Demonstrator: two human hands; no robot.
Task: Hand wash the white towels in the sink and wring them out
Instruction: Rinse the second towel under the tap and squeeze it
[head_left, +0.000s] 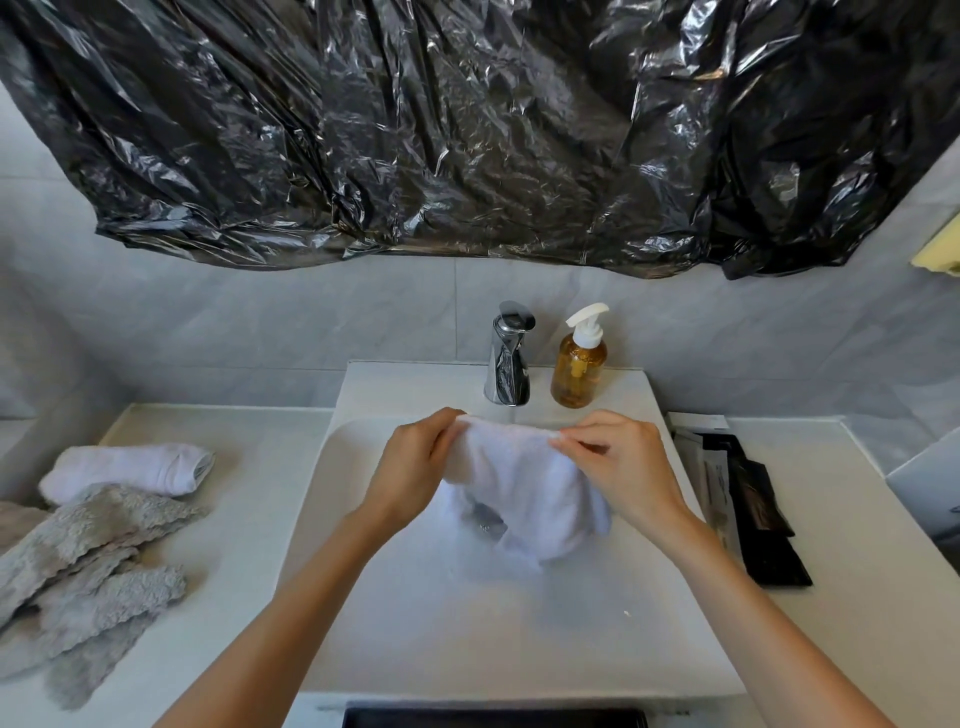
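Over the white sink (415, 623), the left hand (410, 462) and the right hand (623, 462) both pinch the top edge of a white towel (519, 478) with curled fingers, one hand at each end, and the towel hangs down from them into the basin, just in front of the chrome faucet (508, 358). Beside the faucet stands an amber soap bottle (579, 364) with a white pump, and on the counter (249, 519) to the left lie a second white towel (130, 465), rolled, and a grey fluffy cloth (88, 571) touching it. Black plastic sheeting (467, 130) covers the wall above, and dark packets (748, 499) lie on the counter to the right of the sink.
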